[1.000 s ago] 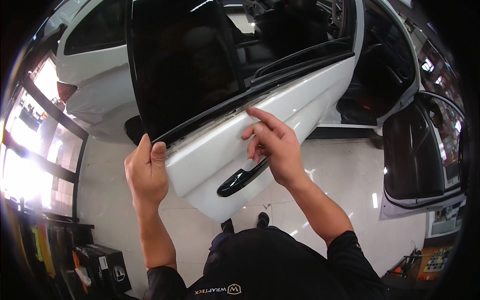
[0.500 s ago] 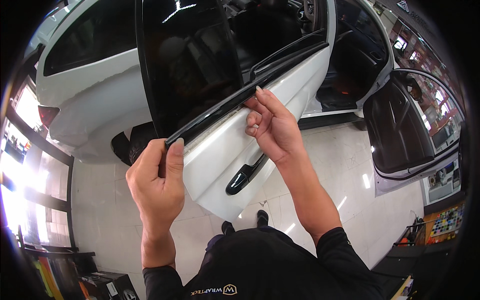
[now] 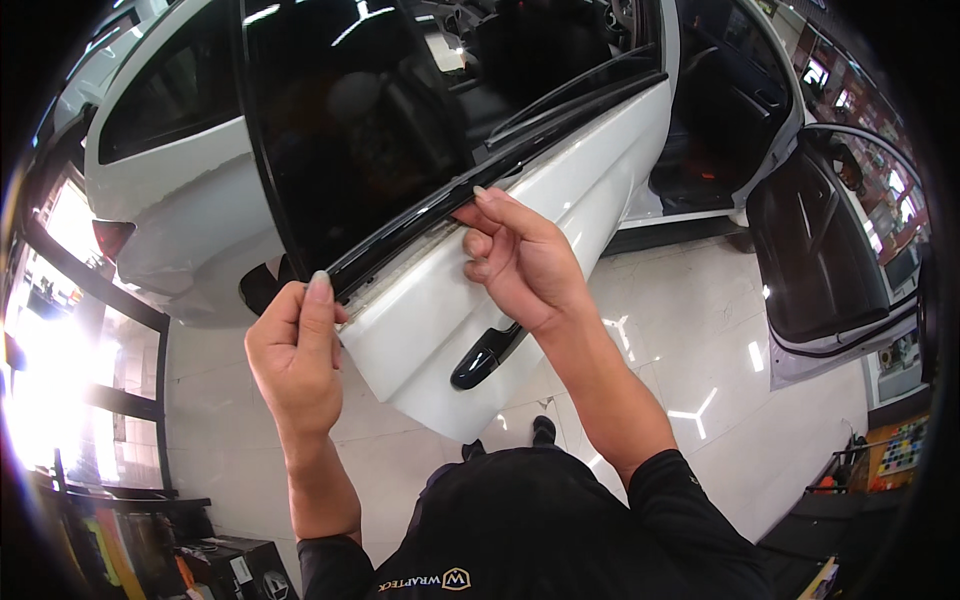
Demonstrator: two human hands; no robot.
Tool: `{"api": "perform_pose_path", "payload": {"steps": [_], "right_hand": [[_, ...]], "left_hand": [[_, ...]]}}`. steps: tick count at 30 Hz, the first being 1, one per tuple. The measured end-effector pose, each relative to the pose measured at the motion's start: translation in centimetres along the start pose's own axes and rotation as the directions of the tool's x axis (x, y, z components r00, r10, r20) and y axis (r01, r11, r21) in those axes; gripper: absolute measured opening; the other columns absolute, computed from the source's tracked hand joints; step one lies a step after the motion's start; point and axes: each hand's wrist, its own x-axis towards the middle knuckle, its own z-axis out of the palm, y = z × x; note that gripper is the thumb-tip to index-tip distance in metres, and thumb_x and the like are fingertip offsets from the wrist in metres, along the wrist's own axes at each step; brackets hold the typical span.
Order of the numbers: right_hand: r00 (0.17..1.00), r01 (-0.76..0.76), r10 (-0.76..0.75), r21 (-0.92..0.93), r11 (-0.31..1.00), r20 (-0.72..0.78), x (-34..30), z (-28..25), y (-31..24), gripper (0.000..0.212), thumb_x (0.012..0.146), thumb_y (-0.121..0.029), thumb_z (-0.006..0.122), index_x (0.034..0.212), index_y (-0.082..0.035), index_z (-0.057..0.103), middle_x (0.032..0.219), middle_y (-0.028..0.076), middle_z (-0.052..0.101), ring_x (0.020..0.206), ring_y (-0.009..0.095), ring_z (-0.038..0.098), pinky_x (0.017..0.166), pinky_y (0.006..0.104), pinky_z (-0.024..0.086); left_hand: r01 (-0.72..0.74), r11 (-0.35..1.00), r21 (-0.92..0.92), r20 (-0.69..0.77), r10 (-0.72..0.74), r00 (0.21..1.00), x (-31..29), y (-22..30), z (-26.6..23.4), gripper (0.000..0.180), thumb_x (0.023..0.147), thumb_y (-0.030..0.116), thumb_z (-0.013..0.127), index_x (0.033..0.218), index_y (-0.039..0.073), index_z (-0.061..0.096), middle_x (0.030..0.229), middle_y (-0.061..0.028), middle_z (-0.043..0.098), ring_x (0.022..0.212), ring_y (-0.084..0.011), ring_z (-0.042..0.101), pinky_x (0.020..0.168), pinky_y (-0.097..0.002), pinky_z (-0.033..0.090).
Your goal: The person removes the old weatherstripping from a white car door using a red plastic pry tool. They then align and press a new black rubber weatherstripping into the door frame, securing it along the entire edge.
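Note:
A long black window trim strip (image 3: 400, 240) runs along the top edge of a white car door (image 3: 430, 310), beside the dark window glass (image 3: 350, 170). My left hand (image 3: 300, 355) pinches the strip's left end between thumb and fingers, past the door's rear corner. Farther along, my right hand (image 3: 525, 260) grips the strip's lower edge with thumb and index finger, its other fingers curled. Between the hands, the strip stands slightly apart from the door, baring a pale, dirty ledge. Below my right hand sits a glossy black door handle (image 3: 480, 360).
Behind the door is the white car's rear side (image 3: 190, 210), with peeling-looking paint edges. The front door (image 3: 815, 250) hangs wide open at the right. Dark shelving (image 3: 150, 525) and a black box (image 3: 240, 570) stand at lower left, on a glossy tiled floor (image 3: 240, 400).
Both hands have shifted left relative to the door handle, carrying the strip along. More of the ledge beneath the strip's left part shows. The whole view has also moved a little.

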Motion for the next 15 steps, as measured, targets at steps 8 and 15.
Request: {"api": "perform_pose_path", "payload": {"steps": [8,15], "right_hand": [[0.997,-0.024,0.028,-0.060,0.998,0.070,0.2,-0.5,-0.6,0.018,0.102,-0.022,0.059,0.099,-0.006,0.065,0.098,0.009,0.074,0.068,0.012,0.063,0.057,0.0260,0.044],[0.997,-0.060,0.062,-0.043,0.997,0.047,0.3,-0.2,0.7,0.020,0.102,-0.025,0.061,0.099,-0.005,0.061,0.094,0.007,0.071,0.066,0.012,0.062,0.058,0.0267,0.044]], "left_hand": [[-0.062,0.997,0.053,-0.020,0.063,0.998,-0.1,-0.4,0.2,0.040,0.105,0.028,0.057,0.075,0.001,0.060,0.062,0.0013,0.050,0.047,-0.0040,0.039,0.045,-0.0209,0.030],[-0.123,0.977,0.176,-0.088,0.140,0.986,-0.8,-1.1,-0.5,0.026,0.096,0.021,0.069,0.082,0.000,0.066,0.059,0.0046,0.046,0.052,-0.0034,0.037,0.050,-0.0225,0.026]]}}
